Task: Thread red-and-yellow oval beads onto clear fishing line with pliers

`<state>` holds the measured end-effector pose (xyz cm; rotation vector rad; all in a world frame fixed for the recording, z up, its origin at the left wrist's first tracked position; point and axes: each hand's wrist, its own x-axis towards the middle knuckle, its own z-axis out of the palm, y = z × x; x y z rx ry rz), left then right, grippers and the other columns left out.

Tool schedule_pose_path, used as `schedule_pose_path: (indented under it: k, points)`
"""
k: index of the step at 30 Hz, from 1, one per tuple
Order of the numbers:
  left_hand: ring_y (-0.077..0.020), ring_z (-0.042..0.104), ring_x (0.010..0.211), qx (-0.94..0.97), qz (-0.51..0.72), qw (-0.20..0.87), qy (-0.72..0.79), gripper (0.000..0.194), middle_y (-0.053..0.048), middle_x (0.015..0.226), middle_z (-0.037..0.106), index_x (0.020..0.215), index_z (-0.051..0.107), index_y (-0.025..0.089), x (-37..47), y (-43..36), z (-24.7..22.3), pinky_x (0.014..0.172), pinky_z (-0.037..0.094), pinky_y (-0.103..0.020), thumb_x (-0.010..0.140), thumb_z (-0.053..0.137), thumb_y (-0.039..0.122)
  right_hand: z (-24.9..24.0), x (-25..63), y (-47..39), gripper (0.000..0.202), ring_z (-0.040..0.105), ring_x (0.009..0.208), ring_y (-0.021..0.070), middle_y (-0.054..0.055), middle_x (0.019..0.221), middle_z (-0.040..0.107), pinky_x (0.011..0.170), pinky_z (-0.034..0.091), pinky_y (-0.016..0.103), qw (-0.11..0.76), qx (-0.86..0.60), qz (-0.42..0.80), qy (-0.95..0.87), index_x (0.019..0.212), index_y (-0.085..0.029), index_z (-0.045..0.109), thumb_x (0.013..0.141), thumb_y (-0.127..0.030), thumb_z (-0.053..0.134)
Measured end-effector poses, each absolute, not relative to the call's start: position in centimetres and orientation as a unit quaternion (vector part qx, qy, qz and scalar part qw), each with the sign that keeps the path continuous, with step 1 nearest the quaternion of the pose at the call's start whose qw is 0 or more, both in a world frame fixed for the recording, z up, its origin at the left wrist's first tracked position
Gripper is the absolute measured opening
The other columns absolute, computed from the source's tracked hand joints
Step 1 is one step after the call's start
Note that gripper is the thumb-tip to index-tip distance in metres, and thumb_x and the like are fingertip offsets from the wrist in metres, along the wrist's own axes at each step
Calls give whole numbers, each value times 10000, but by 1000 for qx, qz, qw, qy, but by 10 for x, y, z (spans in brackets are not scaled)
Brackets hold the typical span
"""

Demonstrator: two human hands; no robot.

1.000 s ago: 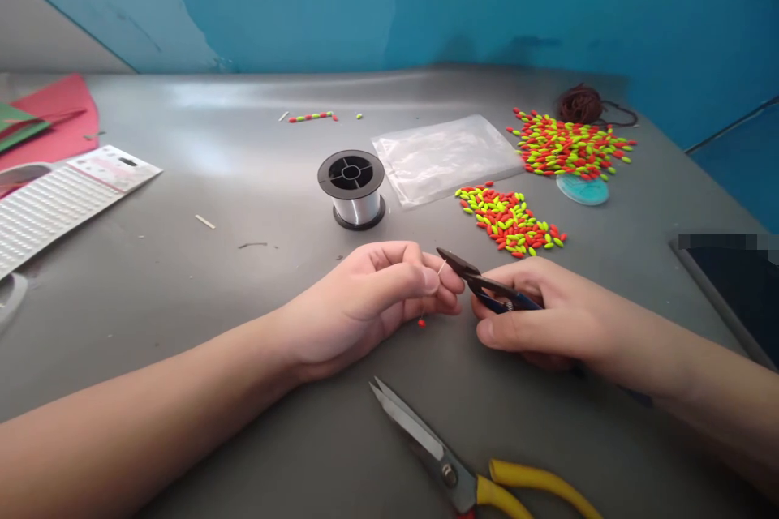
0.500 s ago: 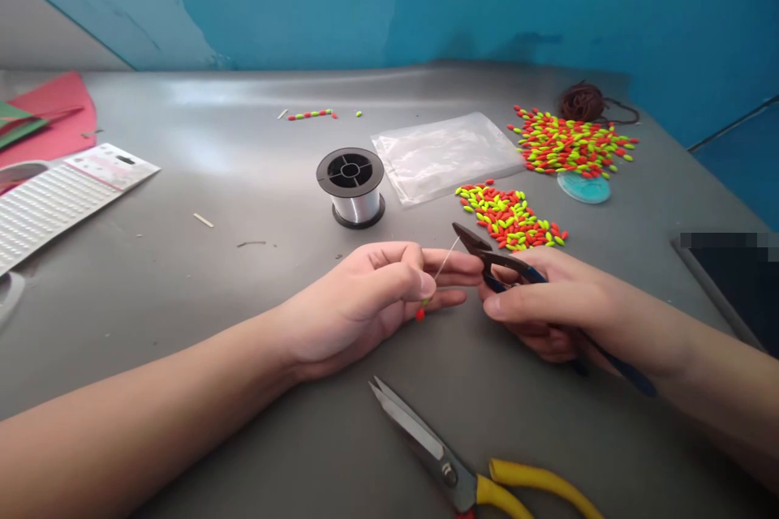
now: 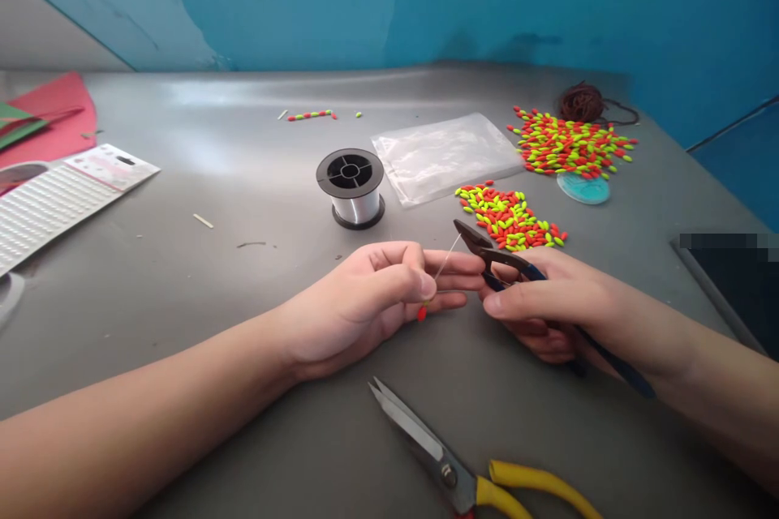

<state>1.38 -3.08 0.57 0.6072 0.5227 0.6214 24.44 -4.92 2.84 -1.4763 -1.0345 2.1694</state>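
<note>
Between thumb and index finger, my left hand pinches a thin clear line, its other fingers stretched toward the right. A red bead with a bit of green hangs just below the thumb tip. My right hand is wrapped round dark pliers with blue handles. The jaws point up and left, and the line runs up to them from the left thumb. Fingertips of the left hand lie close to the pliers, by the right hand's fingers.
Scissors lie in front, with a line spool and plastic bag behind the hands. Bead piles and brown cord are at the right. A bead card lies left; a dark device sits far right.
The red bead has swung slightly and the pliers' tip has shifted a little to the right. Both hands keep their holds.
</note>
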Motion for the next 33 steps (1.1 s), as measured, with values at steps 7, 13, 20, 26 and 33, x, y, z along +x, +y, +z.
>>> schedule_pose_path:
  k: [7, 13, 20, 26, 33]
  points:
    - [-235, 796, 955, 290, 269, 885, 247, 162, -105, 1062, 770, 794, 664, 134, 12, -30, 4, 879, 643, -371, 941, 690, 196, 31, 243, -50, 354, 265, 441, 61, -95, 494, 368, 410, 202, 196, 153, -522, 738, -399, 711, -218, 503, 731, -347, 832]
    - [-173, 760, 731, 306, 257, 877, 266, 169, -47, 897, 716, 897, 630, 152, 11, -29, 4, 759, 625, -323, 990, 692, 280, 40, 238, -54, 324, 300, 485, 75, -85, 540, 373, 456, 197, 231, 126, -560, 669, -472, 706, -219, 481, 767, -321, 783]
    - [-115, 706, 657, 331, 251, 866, 278, 208, -25, 839, 694, 840, 601, 145, 10, -29, 5, 677, 587, -244, 1008, 683, 236, 41, 237, -55, 287, 373, 569, 105, -67, 620, 408, 498, 262, 253, 105, -580, 623, -515, 736, -220, 502, 807, -368, 737]
    - [-101, 673, 662, 336, 260, 860, 281, 214, -17, 841, 683, 847, 598, 151, 11, -30, 5, 689, 592, -255, 1011, 692, 250, 48, 237, -58, 273, 425, 676, 144, -34, 731, 445, 523, 319, 264, 49, -595, 565, -569, 759, -218, 550, 839, -436, 692]
    - [-128, 696, 708, 343, 283, 843, 303, 196, -19, 846, 692, 872, 609, 156, 13, -34, 5, 735, 593, -291, 1013, 685, 267, 41, 241, -54, 274, 359, 638, 128, -46, 692, 347, 519, 239, 281, 47, -561, 568, -601, 708, -214, 492, 837, -386, 661]
